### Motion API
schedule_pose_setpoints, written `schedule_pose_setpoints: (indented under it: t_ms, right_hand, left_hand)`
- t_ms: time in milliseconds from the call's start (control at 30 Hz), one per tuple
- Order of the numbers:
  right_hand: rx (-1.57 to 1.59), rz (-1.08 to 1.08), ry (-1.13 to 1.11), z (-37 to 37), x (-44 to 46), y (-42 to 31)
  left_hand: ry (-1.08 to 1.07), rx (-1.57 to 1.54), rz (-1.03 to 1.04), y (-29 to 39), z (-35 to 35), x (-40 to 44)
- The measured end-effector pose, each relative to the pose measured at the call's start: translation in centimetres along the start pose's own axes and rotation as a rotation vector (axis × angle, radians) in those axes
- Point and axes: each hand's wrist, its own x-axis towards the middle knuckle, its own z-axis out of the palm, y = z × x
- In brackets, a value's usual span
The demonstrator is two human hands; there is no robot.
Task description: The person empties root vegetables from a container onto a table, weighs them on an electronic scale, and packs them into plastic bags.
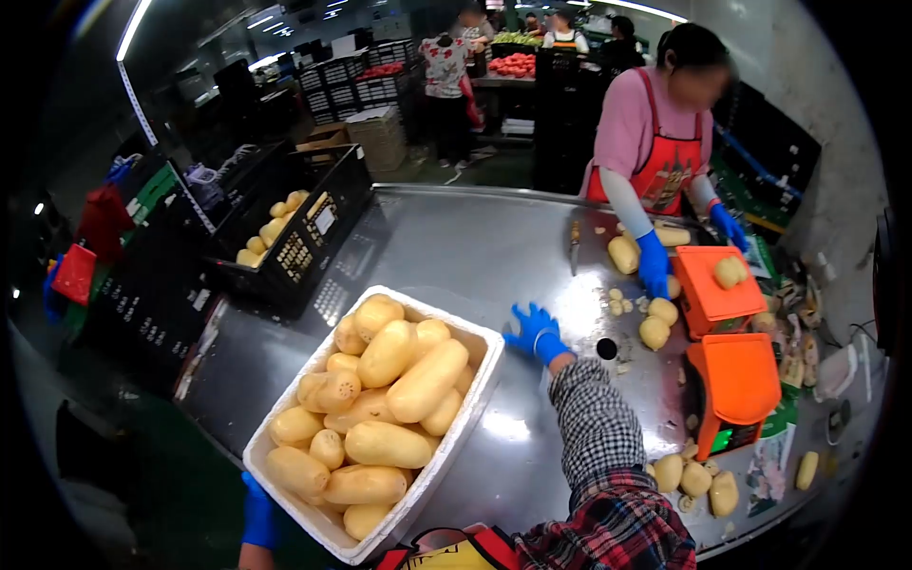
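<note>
A white foam box [483,380] full of peeled lotus root pieces [385,445] stands at the near side of the metal table. My left hand [258,513], in a blue glove, is at the box's lower left corner. Its fingers are mostly hidden, so whether it grips the box cannot be told. Just off the box's upper right corner is my right hand [534,332], also blue-gloved, with fingers spread over the tabletop and nothing held.
A black crate [313,223] holding more pale pieces stands at the table's far left. Two orange scales [736,380] are on the right, with loose lotus roots [695,480] nearby. Across the table [456,233], a co-worker's blue-gloved hand [655,264] handles pieces. A knife [575,245] lies there.
</note>
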Motion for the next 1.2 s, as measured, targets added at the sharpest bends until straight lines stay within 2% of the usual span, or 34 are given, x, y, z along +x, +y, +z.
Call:
schedule_pose_setpoints:
  t_ms: [33,67,100,167,200,233,300,400,533,567,667,700,800,833,900,933,967,1067,1100,1200]
  right_hand:
    - [-0.057,-0.060,-0.043,2.4,-2.3,-0.8]
    - [-0.156,-0.119,-0.086,3.5,-4.0,0.3]
    - [-0.141,-0.087,-0.078,3.7,-4.8,1.7]
    - [-0.056,-0.044,-0.055,4.7,-5.8,1.1]
    - [-0.102,-0.030,-0.091,4.6,-6.5,1.3]
    - [-0.127,-0.018,-0.123,4.7,-6.9,0.0]
    - [-0.187,-0.004,-0.185,4.3,-8.2,-0.4]
    - [-0.091,0.074,-0.061,3.6,-8.9,-1.5]
    - [-0.128,0.006,-0.266,4.2,-9.5,-2.1]
    - [-0.125,-0.060,-0.110,5.2,-9.5,-0.5]
    - [0.064,-0.164,-0.026,7.4,-10.0,1.7]
    - [0.014,-0.086,-0.142,5.6,-11.6,-0.3]
    - [-0.001,-0.082,-0.096,5.6,-14.6,-1.8]
    - [0.111,-0.117,-0.043,5.9,-16.0,-1.8]
    - [0.228,-0.097,0.001,4.5,-19.6,-4.0]
    - [0.279,-0.071,0.029,4.2,-21.2,-5.1]
    - [0.272,-0.059,0.024,4.0,-22.6,-5.9]
    - [0.244,-0.035,0.013,3.8,-25.4,-7.2]
    - [0.227,-0.028,0.006,3.9,-26.1,-7.2]
    - [0.181,-0.011,-0.017,4.9,-27.2,-7.3]
  left_hand:
    - [0.341,0.733,-0.042,4.4,-2.5,0.4]
    - [0.353,1.335,-0.091,2.9,-6.5,4.2]
    - [0.494,1.262,0.136,-2.1,-11.5,7.8]
    - [0.645,1.087,0.510,-3.8,-14.2,13.0]
    - [0.550,1.313,0.368,-2.4,-11.5,13.1]
    - [0.449,1.546,0.233,1.7,-8.3,13.2]
    - [0.306,1.615,0.157,3.1,-4.6,15.1]
    - [0.079,1.663,0.082,4.2,-2.3,18.0]
    - [-0.141,1.630,0.075,0.5,-3.6,23.5]
    - [-0.136,1.634,0.085,-1.2,-4.0,25.0]
    - [-0.120,1.524,0.103,1.0,-3.8,22.5]
    - [-0.008,1.572,0.064,1.2,-3.8,22.1]
    - [-0.116,1.557,-0.035,3.1,-1.9,21.2]
    - [-0.335,1.437,0.092,0.0,-4.2,23.8]
    - [-0.374,1.091,0.131,-3.9,-6.9,27.4]
    - [-0.388,0.926,0.146,-2.2,-6.1,26.3]
    - [-0.186,1.305,0.242,-0.8,-5.7,24.1]
    - [-0.190,1.558,0.336,-2.7,-7.2,25.9]
    - [-0.123,1.572,0.202,1.0,-3.6,22.5]
    - [-0.139,1.586,0.483,3.1,-0.8,21.9]
